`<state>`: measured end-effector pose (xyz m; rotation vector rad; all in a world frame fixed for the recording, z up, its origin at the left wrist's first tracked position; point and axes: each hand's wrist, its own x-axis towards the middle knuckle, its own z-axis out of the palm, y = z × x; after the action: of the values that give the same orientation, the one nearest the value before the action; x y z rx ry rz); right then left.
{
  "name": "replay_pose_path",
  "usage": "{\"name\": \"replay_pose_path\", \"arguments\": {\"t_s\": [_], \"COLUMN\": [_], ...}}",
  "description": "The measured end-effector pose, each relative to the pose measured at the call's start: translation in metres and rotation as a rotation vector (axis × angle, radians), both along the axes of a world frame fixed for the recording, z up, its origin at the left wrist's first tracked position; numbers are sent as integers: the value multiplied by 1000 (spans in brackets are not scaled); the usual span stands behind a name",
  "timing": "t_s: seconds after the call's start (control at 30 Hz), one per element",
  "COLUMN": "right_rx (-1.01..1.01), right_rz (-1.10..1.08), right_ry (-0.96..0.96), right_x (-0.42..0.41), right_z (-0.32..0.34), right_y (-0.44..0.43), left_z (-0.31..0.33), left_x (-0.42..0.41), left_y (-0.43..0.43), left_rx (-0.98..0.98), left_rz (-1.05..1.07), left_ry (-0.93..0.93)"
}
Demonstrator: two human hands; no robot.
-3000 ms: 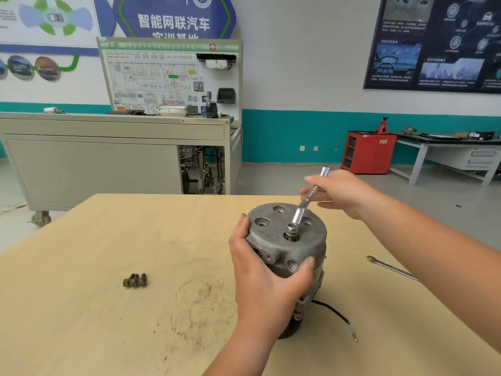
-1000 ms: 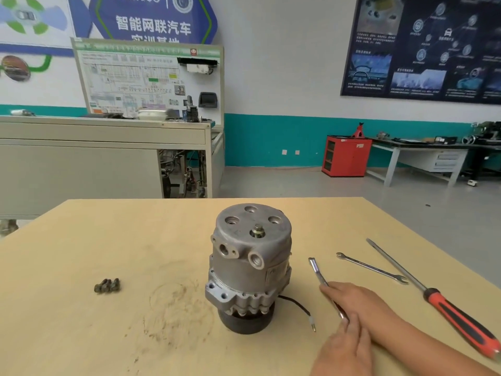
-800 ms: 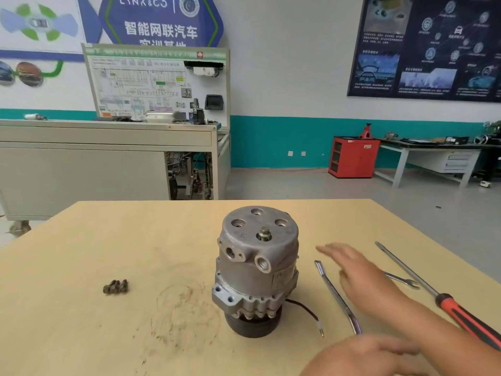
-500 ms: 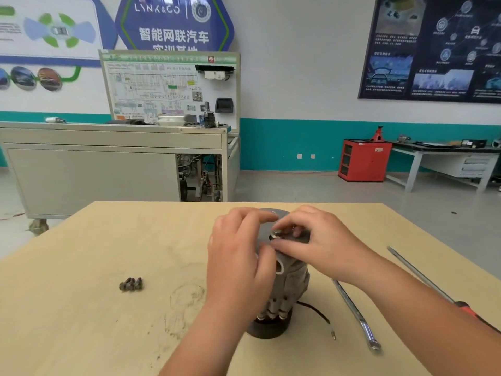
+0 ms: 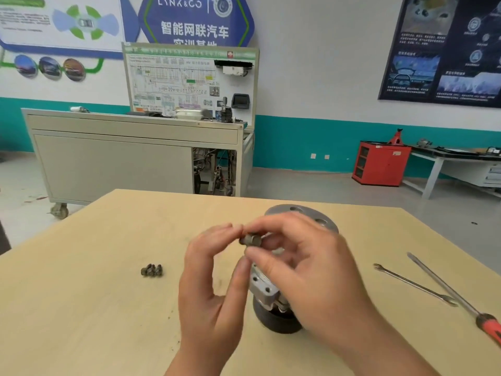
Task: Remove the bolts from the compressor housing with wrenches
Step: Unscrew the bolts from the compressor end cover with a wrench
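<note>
Head view is looking down at a bolt (image 5: 250,239), which the right hand (image 5: 306,270) is pinching between thumb and forefinger, raised above the table in front of the upper part of the compressor (image 5: 303,213). The left hand (image 5: 211,283) is hovering just beside it, fingers curving toward the bolt's head; blur is making it impossible to tell whether those fingertips are gripping the bolt or only close to it. The compressor is standing upright on its dark base on a pale wooden table (image 5: 81,308), mostly hidden behind both hands. Three loose bolts (image 5: 151,270) are lying bunched together on the table to the left, well apart from the compressor. To the right, a slim wrench (image 5: 412,283) is lying flat, and just beside it a screwdriver (image 5: 444,286) with a red handle is pointing away from the viewer. Beyond the table, a grey bench (image 5: 113,164) and a red cabinet (image 5: 379,164) are standing on the workshop floor.
</note>
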<state>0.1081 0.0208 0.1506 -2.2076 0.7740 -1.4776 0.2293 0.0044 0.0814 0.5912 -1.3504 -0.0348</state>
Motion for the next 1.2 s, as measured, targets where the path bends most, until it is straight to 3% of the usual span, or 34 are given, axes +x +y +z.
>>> {"name": "replay_pose_path", "arguments": {"t_s": [0.07, 0.23, 0.37, 0.43, 0.53, 0.83, 0.97, 1.03, 1.13, 1.2], "right_rx": [178, 687, 693, 632, 560, 578, 580, 488, 182, 52], "right_rz": [59, 69, -87, -165, -219, -249, -234, -170, -119, -206], "right_ry": [-65, -64, 124, 255, 377, 469, 571, 514, 481, 483], "right_x": [31, 103, 143, 157, 172, 186, 178, 162, 110, 61], "right_z": [-31, -104, -143, -156, -165, -167, -131, -95, -21, 32], "right_y": [-8, -70, -123, -145, -166, -175, -145, -113, -64, -55], "left_z": [-32, -77, -84, -86, -94, -112, -109, -105, -90, -78], "left_x": [23, 93, 138, 145, 143, 140, 142, 141, 128, 108], "left_y": [2, -11, -36, -44, -49, -52, -49, -44, -31, -19], "left_rx": [116, 662, 1142, 1262, 1276, 1190, 1159, 1060, 928, 946], "left_rz": [77, 276, 437, 487, 533, 604, 538, 392, 90, -242], "left_ry": [52, -3, -364, -565, -684, -681, -642, -491, -249, -123]}}
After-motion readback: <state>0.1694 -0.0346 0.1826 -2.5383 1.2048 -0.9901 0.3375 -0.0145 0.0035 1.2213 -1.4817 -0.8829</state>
